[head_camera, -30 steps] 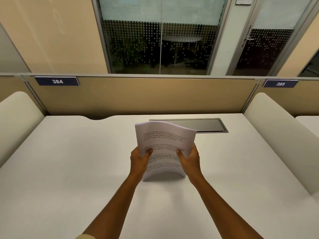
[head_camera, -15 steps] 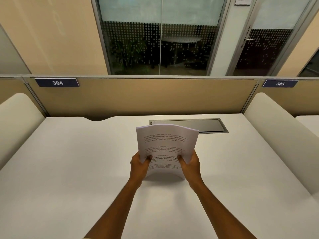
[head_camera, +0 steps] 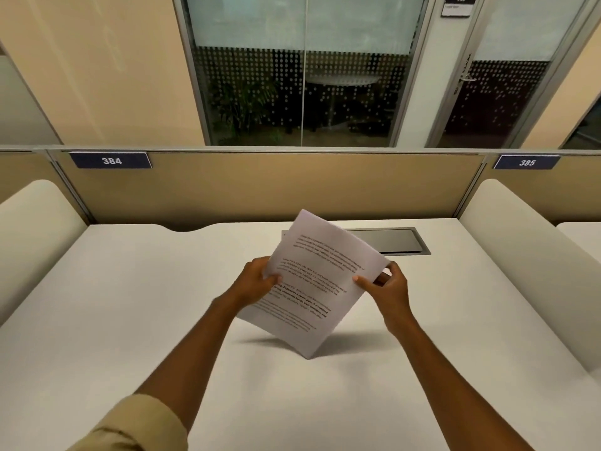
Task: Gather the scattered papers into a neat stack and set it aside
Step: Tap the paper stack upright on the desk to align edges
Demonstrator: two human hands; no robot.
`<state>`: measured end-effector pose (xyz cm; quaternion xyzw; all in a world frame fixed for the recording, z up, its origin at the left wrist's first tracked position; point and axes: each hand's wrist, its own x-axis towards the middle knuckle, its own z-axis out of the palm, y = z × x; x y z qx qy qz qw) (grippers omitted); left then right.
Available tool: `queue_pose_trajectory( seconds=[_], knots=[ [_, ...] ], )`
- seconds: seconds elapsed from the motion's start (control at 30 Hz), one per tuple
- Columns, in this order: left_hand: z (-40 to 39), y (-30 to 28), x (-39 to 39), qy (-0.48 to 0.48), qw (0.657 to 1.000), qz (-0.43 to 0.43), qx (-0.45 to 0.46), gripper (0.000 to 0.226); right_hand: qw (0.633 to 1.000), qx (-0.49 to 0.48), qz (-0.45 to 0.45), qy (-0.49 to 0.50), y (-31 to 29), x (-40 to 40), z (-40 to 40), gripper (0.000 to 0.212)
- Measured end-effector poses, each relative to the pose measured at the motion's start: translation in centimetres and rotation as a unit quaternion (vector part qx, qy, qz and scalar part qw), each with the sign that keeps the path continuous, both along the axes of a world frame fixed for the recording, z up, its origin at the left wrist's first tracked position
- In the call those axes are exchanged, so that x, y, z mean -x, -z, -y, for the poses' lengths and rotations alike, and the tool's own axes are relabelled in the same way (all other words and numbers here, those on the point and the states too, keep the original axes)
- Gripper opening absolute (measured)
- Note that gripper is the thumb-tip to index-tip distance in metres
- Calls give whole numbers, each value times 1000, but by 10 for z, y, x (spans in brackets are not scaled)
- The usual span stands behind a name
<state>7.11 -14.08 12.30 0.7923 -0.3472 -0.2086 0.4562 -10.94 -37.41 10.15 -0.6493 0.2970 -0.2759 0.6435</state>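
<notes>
Over the middle of the white worktop (head_camera: 130,314) we hold the papers (head_camera: 312,281) up in both hands. The stack is tipped like a diamond, and its low corner points down, right at the worktop or just above it; we cannot tell if it touches. Our left hand (head_camera: 257,283) has its grip clamped on the left edge, with the thumb on the printed side. Our right hand (head_camera: 388,286) pinches the right corner, thumb in front and fingers behind. We see no loose sheets lying about, so we think the gathering is done and the stack just needs tidy edges and a spot to rest. Some things could go wrong. Our holds are only at the edges, so if one hand lets go early, the sheets could fan out and slide apart. If we push the low corner down hard, it could bend. If we set the stack on the dark hatch (head_camera: 390,241) behind it, it might not lie flat, so a bare part off to one side looks better.
</notes>
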Motion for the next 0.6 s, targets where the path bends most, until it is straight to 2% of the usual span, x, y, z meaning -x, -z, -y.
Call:
queue_pose_trajectory(
  seconds=[0.13, 0.33, 0.47, 0.6],
  knots=[
    [8, -26, -14, 53, 995, 48, -67, 18, 994, 69, -62, -54, -7, 3, 17, 57],
    [25, -54, -24, 119, 975, 115, -145, 20, 960, 192, -163, -120, -15, 7, 38, 41],
    [40, -62, -21, 159, 952, 174, -198, 18, 954, 209, -151, -150, -26, 5, 43, 35],
    [54, -62, -14, 192, 934, 184, -238, 28, 962, 184, -110, -171, -33, 1, 34, 32]
  ],
)
